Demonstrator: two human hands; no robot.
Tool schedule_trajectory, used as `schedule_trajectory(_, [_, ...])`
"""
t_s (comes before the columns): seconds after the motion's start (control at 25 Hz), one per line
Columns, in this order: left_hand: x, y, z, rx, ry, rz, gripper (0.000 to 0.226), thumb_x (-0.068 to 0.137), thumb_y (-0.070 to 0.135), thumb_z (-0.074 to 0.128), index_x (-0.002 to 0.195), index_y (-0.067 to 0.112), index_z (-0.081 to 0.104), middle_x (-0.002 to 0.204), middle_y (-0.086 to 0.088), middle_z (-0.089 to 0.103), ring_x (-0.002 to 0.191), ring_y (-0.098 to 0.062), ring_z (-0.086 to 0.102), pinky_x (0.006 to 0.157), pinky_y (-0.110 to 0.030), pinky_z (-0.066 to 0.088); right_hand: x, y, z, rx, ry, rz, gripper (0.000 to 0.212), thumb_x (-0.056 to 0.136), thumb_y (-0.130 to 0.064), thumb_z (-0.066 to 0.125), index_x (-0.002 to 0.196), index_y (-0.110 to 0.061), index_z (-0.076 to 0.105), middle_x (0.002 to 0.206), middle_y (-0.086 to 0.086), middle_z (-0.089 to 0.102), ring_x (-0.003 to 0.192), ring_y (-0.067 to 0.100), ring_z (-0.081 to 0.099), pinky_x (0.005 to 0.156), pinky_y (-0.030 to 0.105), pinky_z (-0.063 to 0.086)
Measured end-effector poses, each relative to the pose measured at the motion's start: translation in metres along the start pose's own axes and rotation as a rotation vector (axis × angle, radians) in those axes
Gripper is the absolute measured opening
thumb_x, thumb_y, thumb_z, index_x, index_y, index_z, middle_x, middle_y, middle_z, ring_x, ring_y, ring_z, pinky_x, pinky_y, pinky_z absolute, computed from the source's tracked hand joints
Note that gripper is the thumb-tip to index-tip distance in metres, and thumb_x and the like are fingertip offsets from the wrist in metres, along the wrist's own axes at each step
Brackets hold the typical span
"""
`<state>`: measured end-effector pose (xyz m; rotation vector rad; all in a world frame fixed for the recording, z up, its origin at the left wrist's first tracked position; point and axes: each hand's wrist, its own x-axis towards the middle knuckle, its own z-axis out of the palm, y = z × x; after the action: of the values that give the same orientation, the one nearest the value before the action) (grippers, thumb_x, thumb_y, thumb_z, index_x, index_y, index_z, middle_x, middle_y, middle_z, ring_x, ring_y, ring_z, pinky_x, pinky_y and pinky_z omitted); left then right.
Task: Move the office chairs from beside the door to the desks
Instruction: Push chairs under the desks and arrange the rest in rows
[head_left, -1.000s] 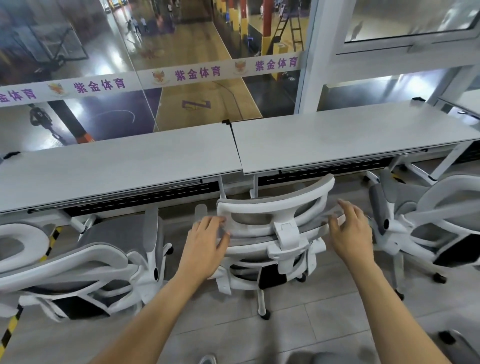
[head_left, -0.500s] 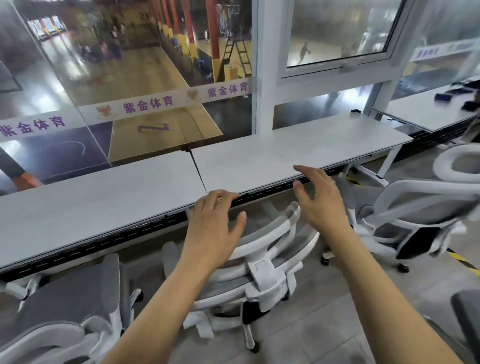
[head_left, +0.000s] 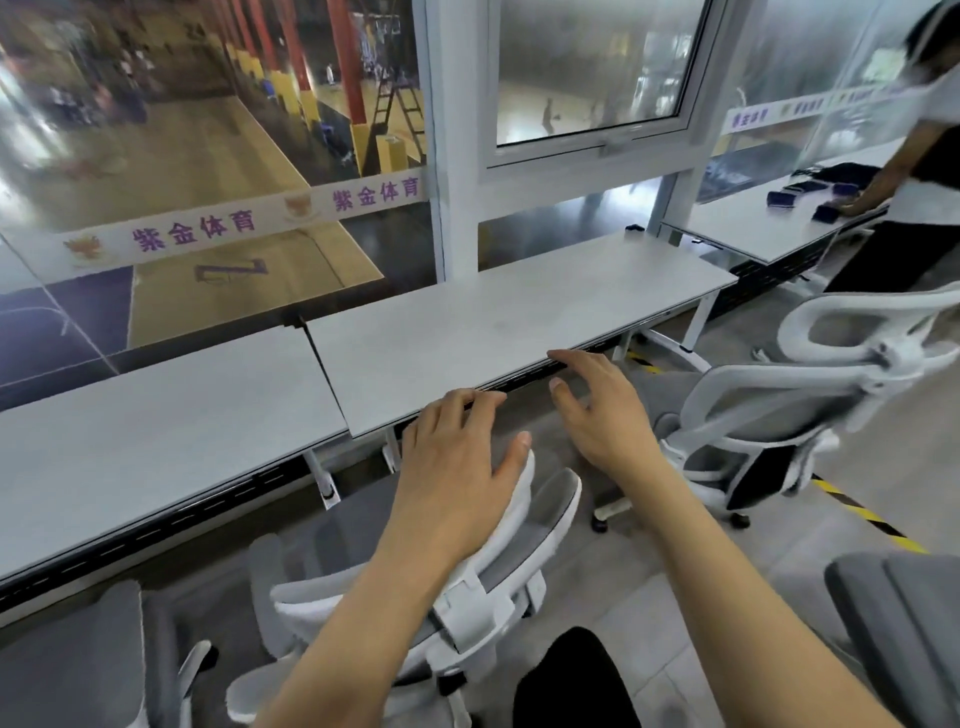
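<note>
A: Left hand?
B: Palm down over the headrest of the chair. Fingers loosely spread, thumb at the rim. It clasps nothing. Cannot tell if the palm touches.

A: Right hand?
B: In the air, just short of the desk edge. Fingers spread and slightly bent, holding nothing. Apart from the chair.

A: Where is the chair?
B: At the desk, with its seat toward the front edge and its back toward the camera. White frame, grey mesh. It stands near the seam with the left desk.

A: Neighbours?
B: Second chair to the right, near the same desk and turned partly away. Third chair at lower left, by the left desk. A grey seat shows at lower right.

A: Anything else?
B: A person in a white top stands at the far right, one hand on the far desk among dark items. Striped tape is on the floor.
</note>
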<state>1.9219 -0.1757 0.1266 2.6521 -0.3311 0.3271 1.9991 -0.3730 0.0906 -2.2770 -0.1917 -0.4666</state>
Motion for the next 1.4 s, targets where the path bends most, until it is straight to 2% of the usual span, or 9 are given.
schedule_trajectory(0.16, [0.032,0.032,0.033,0.03,-0.02,0.031,0.052,0.096,0.054,0.037,0.141,0.028,0.043,0.141,0.004,0.044,0.132,-0.02,0.037,0.109,-0.039,0.03,0.023,0.044,-0.004,0.029,-0.04,0.004,0.036,0.097,-0.026,0.058,0.132,-0.028,0.061,0.127,-0.007,0.06,0.123,0.014,0.053,0.104,0.04,0.045])
schedule_trajectory(0.32, [0.086,0.064,0.082,0.005,-0.012,-0.008,0.053,0.096,0.056,0.036,0.142,0.03,0.043,0.141,0.006,0.044,0.131,-0.02,0.038,0.108,-0.037,0.03,0.066,0.111,-0.023,0.003,-0.044,-0.001,0.035,0.097,-0.027,0.058,0.132,-0.027,0.06,0.128,-0.004,0.061,0.119,0.017,0.055,0.101,0.04,0.046])
schedule_trajectory(0.48, [0.164,0.115,0.158,-0.033,-0.026,-0.061,0.048,0.097,0.051,0.042,0.139,0.029,0.047,0.137,0.005,0.047,0.128,-0.021,0.042,0.106,-0.038,0.033,0.111,0.212,-0.068,-0.077,-0.051,0.003,0.036,0.098,-0.027,0.057,0.134,-0.024,0.06,0.129,0.0,0.062,0.119,0.023,0.055,0.102,0.035,0.041])
schedule_trajectory(0.6, [0.213,0.16,0.207,0.009,-0.047,-0.044,0.052,0.09,0.052,0.037,0.131,0.026,0.055,0.13,0.003,0.055,0.122,-0.023,0.051,0.103,-0.042,0.039,0.13,0.272,-0.112,-0.138,-0.07,-0.02,0.037,0.095,-0.03,0.054,0.131,-0.023,0.062,0.13,0.0,0.062,0.121,0.024,0.055,0.104,0.041,0.042])
schedule_trajectory(0.72, [0.245,0.198,0.243,0.05,-0.003,0.004,0.041,0.089,0.042,0.05,0.124,0.024,0.06,0.135,0.001,0.057,0.124,-0.024,0.052,0.105,-0.044,0.039,0.145,0.315,-0.152,-0.219,-0.022,-0.053,0.043,0.091,-0.034,0.048,0.13,-0.022,0.063,0.133,0.001,0.059,0.123,0.023,0.053,0.104,0.04,0.042])
schedule_trajectory(0.84, [0.269,0.23,0.275,0.118,-0.029,0.077,0.042,0.087,0.034,0.061,0.127,0.022,0.059,0.144,-0.003,0.052,0.132,-0.027,0.047,0.109,-0.048,0.038,0.142,0.35,-0.183,-0.312,0.052,-0.076,0.04,0.091,-0.024,0.056,0.13,-0.019,0.063,0.138,0.003,0.057,0.123,0.023,0.053,0.103,0.037,0.039])
schedule_trajectory(0.96, [0.292,0.259,0.311,0.141,-0.058,0.169,0.048,0.084,0.032,0.068,0.13,0.018,0.059,0.143,-0.008,0.054,0.132,-0.031,0.047,0.109,-0.05,0.038,0.131,0.381,-0.215,-0.398,0.06,-0.039,0.044,0.091,-0.021,0.064,0.134,-0.02,0.061,0.144,0.004,0.054,0.124,0.026,0.053,0.105,0.04,0.04])
schedule_trajectory(1.16, [0.311,0.299,0.362,0.102,-0.152,0.316,0.052,0.083,0.032,0.068,0.131,0.018,0.057,0.141,-0.011,0.054,0.132,-0.032,0.046,0.109,-0.051,0.038,0.096,0.414,-0.263,-0.527,0.138,0.08,0.044,0.088,-0.02,0.067,0.131,-0.02,0.061,0.141,0.005,0.056,0.12,0.027,0.053,0.102,0.042,0.042])
schedule_trajectory(1.4, [0.316,0.331,0.411,0.09,-0.23,0.352,0.047,0.087,0.037,0.064,0.131,0.022,0.056,0.135,-0.009,0.055,0.13,-0.032,0.047,0.108,-0.05,0.038,0.074,0.46,-0.32,-0.607,0.192,0.209,0.049,0.089,-0.02,0.07,0.136,-0.021,0.059,0.143,0.004,0.055,0.124,0.026,0.051,0.104,0.04,0.039])
